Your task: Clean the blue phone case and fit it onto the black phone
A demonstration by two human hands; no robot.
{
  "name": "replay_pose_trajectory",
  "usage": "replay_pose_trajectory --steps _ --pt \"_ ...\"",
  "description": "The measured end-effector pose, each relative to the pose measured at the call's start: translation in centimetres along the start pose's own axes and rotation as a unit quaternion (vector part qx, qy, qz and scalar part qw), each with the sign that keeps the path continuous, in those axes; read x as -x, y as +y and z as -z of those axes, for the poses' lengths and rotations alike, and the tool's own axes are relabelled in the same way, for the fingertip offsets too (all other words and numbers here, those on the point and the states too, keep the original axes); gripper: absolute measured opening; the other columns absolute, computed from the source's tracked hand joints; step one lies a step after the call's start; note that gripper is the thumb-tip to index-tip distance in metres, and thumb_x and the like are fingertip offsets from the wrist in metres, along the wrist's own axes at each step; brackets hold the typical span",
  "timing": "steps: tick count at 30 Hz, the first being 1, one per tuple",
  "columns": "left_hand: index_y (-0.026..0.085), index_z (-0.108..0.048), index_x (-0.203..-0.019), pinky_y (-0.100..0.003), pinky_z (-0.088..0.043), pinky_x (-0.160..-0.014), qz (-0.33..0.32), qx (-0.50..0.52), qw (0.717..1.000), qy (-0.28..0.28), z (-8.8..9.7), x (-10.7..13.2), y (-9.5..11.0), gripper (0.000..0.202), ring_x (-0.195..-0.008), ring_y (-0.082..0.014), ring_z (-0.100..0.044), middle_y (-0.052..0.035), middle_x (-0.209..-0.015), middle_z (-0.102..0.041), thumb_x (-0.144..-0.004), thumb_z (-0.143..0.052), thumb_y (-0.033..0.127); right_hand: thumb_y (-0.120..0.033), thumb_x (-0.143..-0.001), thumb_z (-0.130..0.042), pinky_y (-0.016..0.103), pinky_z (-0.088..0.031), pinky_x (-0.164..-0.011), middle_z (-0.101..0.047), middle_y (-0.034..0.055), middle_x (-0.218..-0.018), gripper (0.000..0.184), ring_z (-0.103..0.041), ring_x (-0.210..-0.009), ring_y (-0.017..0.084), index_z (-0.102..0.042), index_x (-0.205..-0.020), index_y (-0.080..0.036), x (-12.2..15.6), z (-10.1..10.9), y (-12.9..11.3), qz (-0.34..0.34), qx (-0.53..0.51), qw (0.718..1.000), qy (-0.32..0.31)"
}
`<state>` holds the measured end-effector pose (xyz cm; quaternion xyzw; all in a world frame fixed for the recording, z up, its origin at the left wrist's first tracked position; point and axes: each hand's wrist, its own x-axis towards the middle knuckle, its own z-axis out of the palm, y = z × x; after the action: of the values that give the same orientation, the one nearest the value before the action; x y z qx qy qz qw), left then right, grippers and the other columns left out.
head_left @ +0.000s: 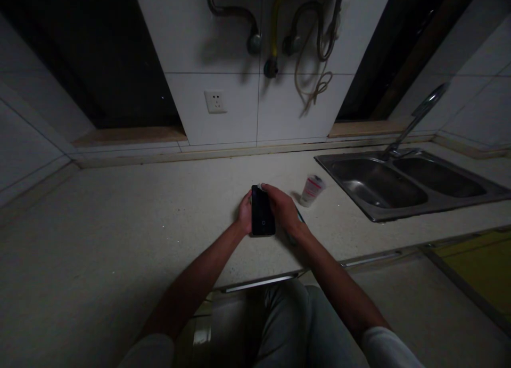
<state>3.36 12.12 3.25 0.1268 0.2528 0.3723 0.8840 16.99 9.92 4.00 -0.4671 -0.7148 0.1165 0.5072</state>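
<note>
A black smartphone, its dark screen facing up, is held above the counter. My left hand is closed around its left edge. Over the upper right of the screen lies my right hand, fingers bent together. A small pale bit shows at its fingertips by the phone's top edge; what it is I cannot make out. Beneath my right wrist, a flat thing with a teal edge is mostly hidden. To the right of that hand stands a clear plastic cup with red and white print.
The pale countertop runs along a tiled wall with a socket. Pipes and a looped cord hang above. At the right is a double steel sink with a faucet. The light is dim.
</note>
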Motion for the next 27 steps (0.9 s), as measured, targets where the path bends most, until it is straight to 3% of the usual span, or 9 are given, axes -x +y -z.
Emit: replay_pose_trajectory --steps 6,10,14,19,27 --pt "0.005 -0.061 -0.132 -0.05 -0.047 -0.104 -0.02 0.035 0.998 -0.045 0.9 -1.1 0.4 0.069 -0.116 -0.0354 -0.066 -0.0219 -0.116 -0.073 -0.093 -0.041 0.058 -0.008 -0.091 -0.052 0.043 -0.051 -0.108 -0.066 0.0103 -0.137 0.043 -0.061 -0.129 0.025 -0.066 -0.129 -0.022 3.3 -1.3 -1.0 0.085 0.076 0.981 -0.159" --pt "0.005 -0.054 -0.14 -0.053 -0.047 -0.103 -0.066 0.046 0.996 -0.037 1.4 -1.5 0.8 0.07 -0.12 -0.0356 -0.064 -0.0244 -0.121 -0.07 -0.095 -0.037 0.056 -0.003 -0.09 -0.056 0.043 -0.05 -0.11 -0.064 0.0105 -0.14 0.05 -0.059 -0.132 0.024 -0.061 -0.135 -0.025 5.7 -0.5 -2.0 0.119 0.088 0.959 -0.241" --pt "0.004 -0.055 -0.139 -0.049 -0.048 -0.104 -0.069 0.03 0.996 -0.057 1.3 -1.1 0.7 0.07 -0.119 -0.0346 -0.065 -0.0246 -0.12 -0.07 -0.094 -0.041 0.055 -0.009 -0.094 -0.056 0.04 -0.054 -0.104 -0.064 0.0123 -0.139 0.043 -0.063 -0.126 0.027 -0.063 -0.134 -0.022 7.5 1.0 -2.8 0.128 0.097 0.947 -0.279" --pt "0.003 -0.057 -0.135 -0.045 -0.049 -0.102 -0.067 0.032 0.995 -0.061 1.0 -0.7 0.6 0.069 -0.114 -0.0327 -0.068 -0.0243 -0.116 -0.072 -0.096 -0.038 0.056 -0.007 -0.092 -0.056 0.039 -0.058 -0.099 -0.067 0.0088 -0.136 0.047 -0.068 -0.119 0.026 -0.063 -0.135 -0.024 7.4 2.2 -3.2 0.104 0.107 0.945 -0.292" --pt "0.0 -0.057 -0.135 -0.049 -0.046 -0.106 -0.019 0.041 0.997 -0.06 1.2 -1.1 0.9 0.076 -0.119 -0.0345 -0.065 -0.0257 -0.12 -0.07 -0.094 -0.035 0.061 -0.002 -0.09 -0.055 0.047 -0.053 -0.106 -0.066 0.0101 -0.137 0.049 -0.06 -0.13 0.027 -0.064 -0.132 -0.025 3.1 1.1 -2.0 0.091 0.163 0.96 -0.207"
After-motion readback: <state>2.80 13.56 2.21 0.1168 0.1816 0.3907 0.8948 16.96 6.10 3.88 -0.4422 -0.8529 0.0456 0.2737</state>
